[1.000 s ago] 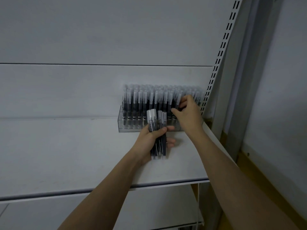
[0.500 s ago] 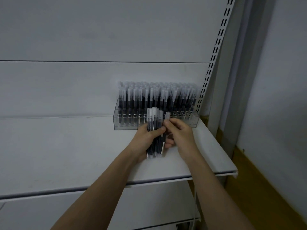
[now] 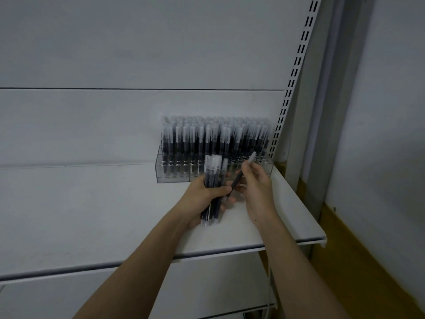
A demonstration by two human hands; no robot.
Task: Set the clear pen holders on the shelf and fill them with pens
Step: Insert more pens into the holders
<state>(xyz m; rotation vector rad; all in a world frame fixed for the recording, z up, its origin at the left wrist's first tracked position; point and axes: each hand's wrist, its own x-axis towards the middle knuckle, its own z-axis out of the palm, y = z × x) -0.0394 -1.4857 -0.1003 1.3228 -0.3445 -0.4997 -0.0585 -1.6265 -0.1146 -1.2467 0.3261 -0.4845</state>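
A clear pen holder (image 3: 161, 173) stands at the back right of the white shelf (image 3: 92, 215), against the rear panel. It is packed with several upright black pens with frosted caps (image 3: 207, 139). My left hand (image 3: 200, 199) grips a bundle of pens (image 3: 212, 180) upright, just in front of the holder. My right hand (image 3: 255, 187) pinches a single pen (image 3: 243, 171), tilted with its cap toward the holder's right part.
A slotted white upright (image 3: 296, 65) runs up the shelf's right side. A grey wall (image 3: 379, 134) with a yellowish skirting (image 3: 368, 261) lies to the right. A lower shelf (image 3: 207, 295) shows below the front edge.
My right hand came back from the holder's right part to the bundle and drew out one pen, which it now holds tilted. The left hand has kept hold of the bundle.
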